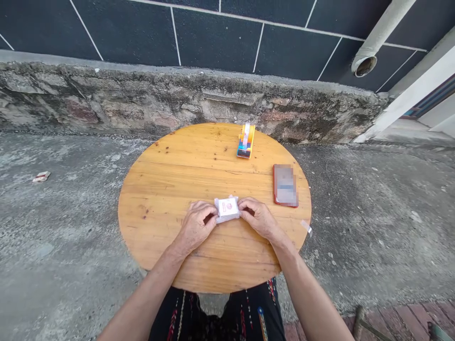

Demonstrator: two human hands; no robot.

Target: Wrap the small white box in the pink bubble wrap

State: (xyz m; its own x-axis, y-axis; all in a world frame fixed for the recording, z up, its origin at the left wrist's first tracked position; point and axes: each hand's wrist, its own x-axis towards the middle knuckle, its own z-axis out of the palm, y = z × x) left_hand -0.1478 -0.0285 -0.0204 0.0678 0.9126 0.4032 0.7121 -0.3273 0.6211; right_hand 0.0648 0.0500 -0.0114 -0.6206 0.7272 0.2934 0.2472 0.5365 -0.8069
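A small white box with red print lies on a sheet of thin translucent wrapping near the front middle of the round wooden table. My left hand pinches the left end of the wrapping between thumb and fingers. At the right end, my right hand has its thumb and forefinger closed on the wrapping too. The box's printed face points up between the two hands.
A yellow and blue tape dispenser stands at the back of the wooden table. To the right lies a red-edged phone-like object, its face blurred. A strip of clear tape hangs off the right edge. Behind runs a stone wall base.
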